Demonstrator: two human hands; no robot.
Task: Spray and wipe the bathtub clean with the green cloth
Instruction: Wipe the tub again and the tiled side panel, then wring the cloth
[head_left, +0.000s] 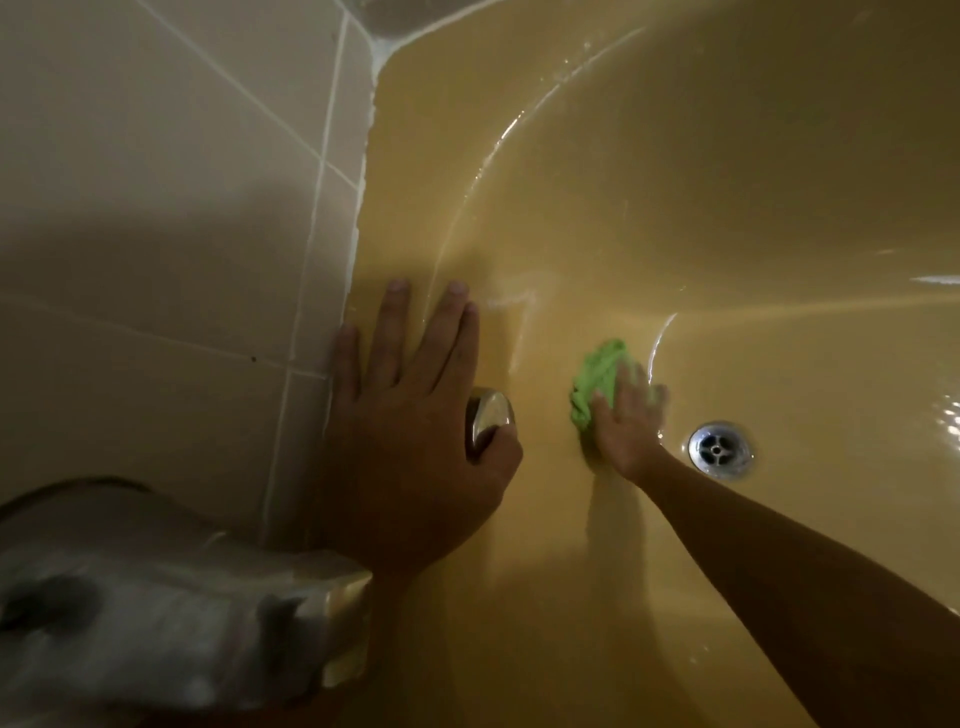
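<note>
Here, left hand (410, 421) splayed flat on bathtub (675, 156) rim, gripping nothing, likely bracing; right hand (626, 421), fingers flat, presses green cloth (595, 379) at ten o'clock of drain (719, 449).

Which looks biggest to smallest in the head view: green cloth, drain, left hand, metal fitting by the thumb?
1. left hand, though it is nearest the camera
2. green cloth, partly under the right hand
3. drain and metal fitting: too alike to rank

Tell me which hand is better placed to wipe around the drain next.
The right hand. It already presses the crumpled green cloth against the yellow bathtub wall, just beside the round metal drain. The left hand lies flat on the tub ledge by a metal fitting, holding no cloth.
</note>
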